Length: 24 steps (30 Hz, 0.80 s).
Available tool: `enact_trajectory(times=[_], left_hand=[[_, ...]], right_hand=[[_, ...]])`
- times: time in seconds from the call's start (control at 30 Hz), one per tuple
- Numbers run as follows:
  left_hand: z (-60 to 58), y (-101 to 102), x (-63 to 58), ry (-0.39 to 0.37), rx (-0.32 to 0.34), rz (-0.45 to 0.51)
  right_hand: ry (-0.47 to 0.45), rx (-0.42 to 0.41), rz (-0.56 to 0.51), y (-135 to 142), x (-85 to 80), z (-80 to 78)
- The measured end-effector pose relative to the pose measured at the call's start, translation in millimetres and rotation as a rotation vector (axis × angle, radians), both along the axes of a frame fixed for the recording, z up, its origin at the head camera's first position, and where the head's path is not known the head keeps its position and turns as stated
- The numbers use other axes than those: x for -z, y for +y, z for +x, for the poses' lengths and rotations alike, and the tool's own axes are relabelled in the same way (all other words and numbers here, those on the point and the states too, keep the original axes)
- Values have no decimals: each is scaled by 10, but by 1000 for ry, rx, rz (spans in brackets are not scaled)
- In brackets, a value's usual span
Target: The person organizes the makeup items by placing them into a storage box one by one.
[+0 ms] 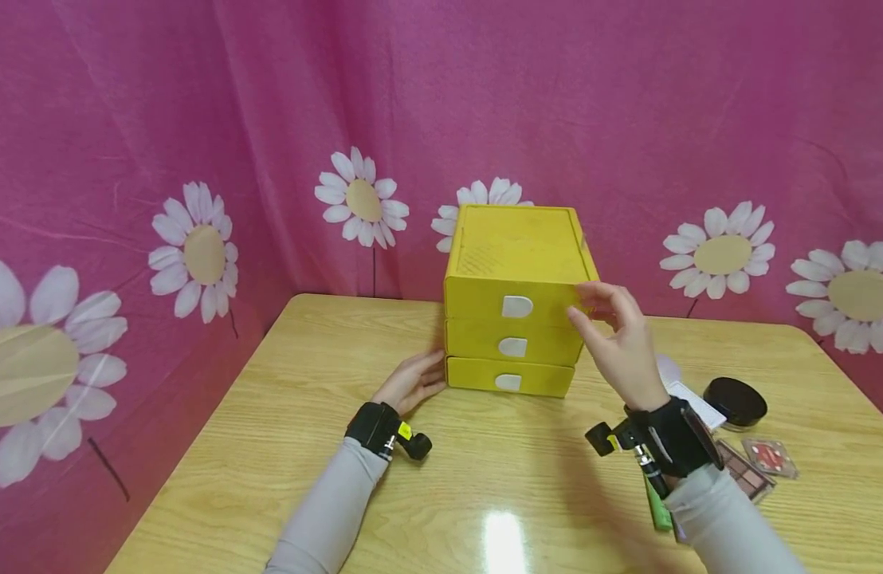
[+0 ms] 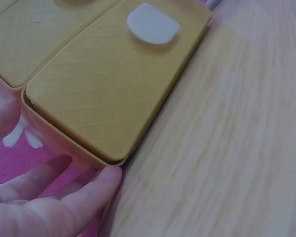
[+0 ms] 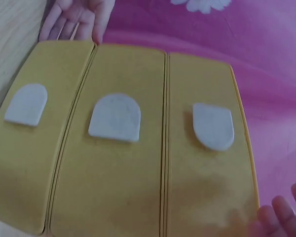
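Note:
A yellow three-drawer box (image 1: 516, 243) stands on the table with its drawers closed. Each front bears a white rounded pull, the top pull (image 1: 516, 306) turned a different way from the lower two. My left hand (image 1: 411, 381) touches the box's lower left side with extended fingers. In the left wrist view a fingertip (image 2: 110, 174) meets the bottom corner beside the lowest drawer. My right hand (image 1: 621, 347) is at the upper right edge, fingers loosely bent and thumb in front of the top drawer. The right wrist view shows fingers (image 3: 281, 217) by that edge, holding no pull.
Right of the box, partly behind my right forearm, lie a round black container (image 1: 734, 401), a small clear case with red (image 1: 770, 458), an eyeshadow palette (image 1: 744, 472), a white flat item (image 1: 696, 402) and a green tube (image 1: 658, 506). A pink flowered curtain (image 1: 592, 104) hangs behind.

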State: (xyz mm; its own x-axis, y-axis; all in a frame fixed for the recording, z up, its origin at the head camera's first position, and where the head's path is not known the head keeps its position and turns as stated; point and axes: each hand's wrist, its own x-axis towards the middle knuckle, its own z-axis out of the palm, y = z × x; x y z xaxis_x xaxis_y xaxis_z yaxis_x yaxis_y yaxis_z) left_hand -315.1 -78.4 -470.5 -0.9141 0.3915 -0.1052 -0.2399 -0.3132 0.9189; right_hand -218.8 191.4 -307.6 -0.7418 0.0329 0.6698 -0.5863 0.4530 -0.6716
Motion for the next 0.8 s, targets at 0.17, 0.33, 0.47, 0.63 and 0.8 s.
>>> enact_trajectory(times=[0.17,0.33,0.47,0.63,0.8], left_hand=[[3,24,16,12,-5,-4],[195,84,-279,-61,-42,-67],[216,57,-351,-76,-26,-59],[188,41,-318,-77,-42,-49],[181,66,-285,-93,-68,-50]], right_hand=[[67,-38,135,-118,10,-52],[153,-41,271,-210,39,-118],[166,-46,365,-292,55,-195],[194,-25,462,-376,71,-290],[240,-7,512,-410,108,-338]])
